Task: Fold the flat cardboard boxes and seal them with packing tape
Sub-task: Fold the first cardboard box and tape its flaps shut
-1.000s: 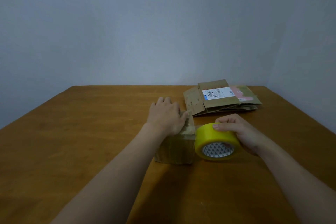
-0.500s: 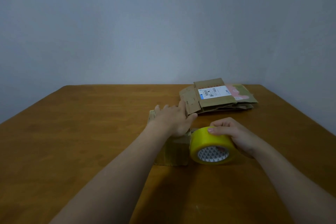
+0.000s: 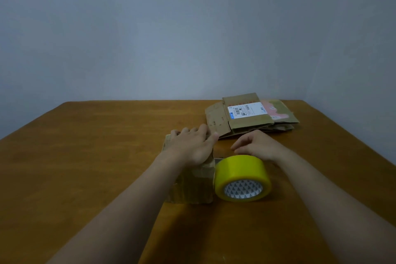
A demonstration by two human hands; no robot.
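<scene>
Since 1 second ago the right hand (image 3: 257, 146) has let go of the yellow packing tape roll (image 3: 243, 178) and now sits behind it, fingers loosely curled, gripping nothing; whether its wrist brushes the roll's far rim I cannot tell; the left hand (image 3: 192, 148) has slid toward the far edge of the folded cardboard box (image 3: 192, 186) and lies flat on its top, fingers straight. A grey wall (image 3: 192, 28) fills the upper half; the wooden desk (image 3: 85, 156) carries everything; a stack of flat cardboard boxes (image 3: 250, 123) lies at the far right, the top 1 bearing a white shipping label (image 3: 247, 109); the folded box stands near centre; the roll stands on its rim just beside the box's right side, patterned core facing the camera.
</scene>
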